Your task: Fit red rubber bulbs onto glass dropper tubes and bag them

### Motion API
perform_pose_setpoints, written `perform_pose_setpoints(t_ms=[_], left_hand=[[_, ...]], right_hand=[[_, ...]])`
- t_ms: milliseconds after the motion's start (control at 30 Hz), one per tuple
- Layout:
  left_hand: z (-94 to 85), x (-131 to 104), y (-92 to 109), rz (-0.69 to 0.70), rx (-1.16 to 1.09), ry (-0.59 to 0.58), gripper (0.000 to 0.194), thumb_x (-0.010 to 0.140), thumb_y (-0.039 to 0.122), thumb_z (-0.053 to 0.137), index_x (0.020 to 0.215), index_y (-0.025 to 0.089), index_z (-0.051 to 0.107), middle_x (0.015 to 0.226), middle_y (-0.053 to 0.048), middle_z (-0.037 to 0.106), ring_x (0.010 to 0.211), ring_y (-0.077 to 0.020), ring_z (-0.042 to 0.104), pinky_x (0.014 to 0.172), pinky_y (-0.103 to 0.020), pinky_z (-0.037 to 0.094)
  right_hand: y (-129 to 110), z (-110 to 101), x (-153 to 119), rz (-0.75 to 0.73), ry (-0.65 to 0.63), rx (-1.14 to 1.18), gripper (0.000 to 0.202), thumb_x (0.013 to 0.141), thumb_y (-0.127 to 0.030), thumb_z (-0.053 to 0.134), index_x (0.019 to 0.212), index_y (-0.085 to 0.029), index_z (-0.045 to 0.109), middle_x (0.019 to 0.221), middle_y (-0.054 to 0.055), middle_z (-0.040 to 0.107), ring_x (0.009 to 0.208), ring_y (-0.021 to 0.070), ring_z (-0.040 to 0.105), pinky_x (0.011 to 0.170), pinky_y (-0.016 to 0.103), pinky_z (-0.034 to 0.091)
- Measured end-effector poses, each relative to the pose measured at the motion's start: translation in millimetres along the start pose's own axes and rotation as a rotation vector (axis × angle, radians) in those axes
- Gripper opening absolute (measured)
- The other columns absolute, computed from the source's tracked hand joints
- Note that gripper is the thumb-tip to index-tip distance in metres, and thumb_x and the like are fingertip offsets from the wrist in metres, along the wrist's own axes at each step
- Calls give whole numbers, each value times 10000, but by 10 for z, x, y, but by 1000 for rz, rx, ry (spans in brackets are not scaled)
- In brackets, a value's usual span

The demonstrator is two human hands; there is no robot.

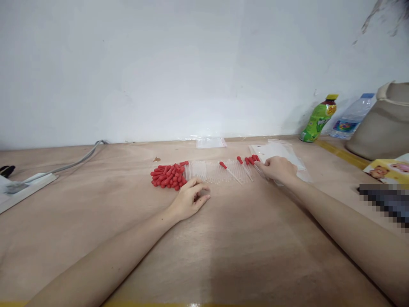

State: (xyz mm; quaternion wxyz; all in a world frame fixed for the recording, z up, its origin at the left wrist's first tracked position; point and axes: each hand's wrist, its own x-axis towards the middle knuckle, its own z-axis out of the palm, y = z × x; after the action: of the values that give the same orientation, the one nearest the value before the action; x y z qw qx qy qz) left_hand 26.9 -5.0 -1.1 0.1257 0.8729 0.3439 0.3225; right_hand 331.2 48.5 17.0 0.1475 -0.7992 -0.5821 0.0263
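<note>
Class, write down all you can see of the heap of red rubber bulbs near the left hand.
The heap of red rubber bulbs lies on the bare wooden table, left of a row of clear tubes. Small, matt, elongated caps, loosely piled, pointing various ways. The left hand rests just in front; whether it touches the heap is unclear.

Red-bulbed droppers (247,164) flat, near clear tubes (217,171).

White wall (159,64), plywood table (223,247), even light

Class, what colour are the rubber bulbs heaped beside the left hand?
Red. The rubber bulbs show clearly in the head view, beside the left hand.
</note>
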Motion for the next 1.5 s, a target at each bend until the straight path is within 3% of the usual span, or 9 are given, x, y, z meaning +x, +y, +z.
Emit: perform_pose_setpoints(t_ms=[167,367,533,800,967,1133,1267,1367,1500], left_hand=[[7,-1,-9,6,-15,-5,145,812,225,512,923,178,592,911,-48,504,616,-82,485,559,-226,449],[12,0,-4,-3,-13,-11,138,809,219,516,913,172,594,907,-46,504,631,-83,486,568,-223,447],[14,-2,-4,-11,-7,-13,135,809,218,515,905,169,597,904,-46,505,627,-83,484,571,-228,443],[22,-2,-10,-4,1,-7,135,809,225,516,904,170,594,916,-51,513,626,-86,492,564,-230,448],[30,-2,-14,1,-14,-10,96,807,218,510,838,166,585,904,-47,515,626,-88,498,558,-227,445],[23,-4,47,-6,17,44,84,795,226,515,749,157,510,811,-29,510,624,-98,474,544,-220,421],[-196,126,5,-59,195,195,72,792,232,509,786,160,512,782,-33,553,735,-148,507,665,-273,426],[-502,347,-183,-245,359,226,97,785,240,495,769,162,551,788,-39,590,745,-165,529,700,-299,427],[-816,713,-531,-522,457,-127,192,779,272,472,850,161,612,936,-49,628,842,-177,558,732,-267,432]], right_hand=[[-164,43,-143,-120,65,62,428,705,-595,411,657,-225,621,721,42,633,732,221,569,607,307,347],[-337,60,-243,-199,-81,-28,356,749,-494,394,610,-236,597,718,36,624,735,240,574,595,319,372],[-373,51,-251,-190,-118,-105,341,782,-393,364,642,-205,611,793,96,632,783,272,589,607,342,392],[-208,-95,-110,-109,-73,-95,463,802,-483,300,670,-188,632,801,123,643,778,279,596,610,351,397],[-18,-116,23,-21,-105,-179,393,761,-454,369,765,-175,645,881,148,638,838,304,583,606,355,391],[-104,-96,-55,-71,-29,-160,396,745,-503,393,816,-203,642,847,117,635,813,287,576,611,353,379],[-263,-86,-125,-159,-63,-100,329,735,-476,416,726,-235,638,809,73,631,777,257,568,597,335,364],[-345,-66,-86,-189,-144,-108,306,713,-460,448,639,-220,623,774,72,621,736,235,562,585,325,363],[-406,-36,39,-148,-241,-151,256,677,-417,484,589,-197,581,750,82,607,707,229,554,563,320,372]])
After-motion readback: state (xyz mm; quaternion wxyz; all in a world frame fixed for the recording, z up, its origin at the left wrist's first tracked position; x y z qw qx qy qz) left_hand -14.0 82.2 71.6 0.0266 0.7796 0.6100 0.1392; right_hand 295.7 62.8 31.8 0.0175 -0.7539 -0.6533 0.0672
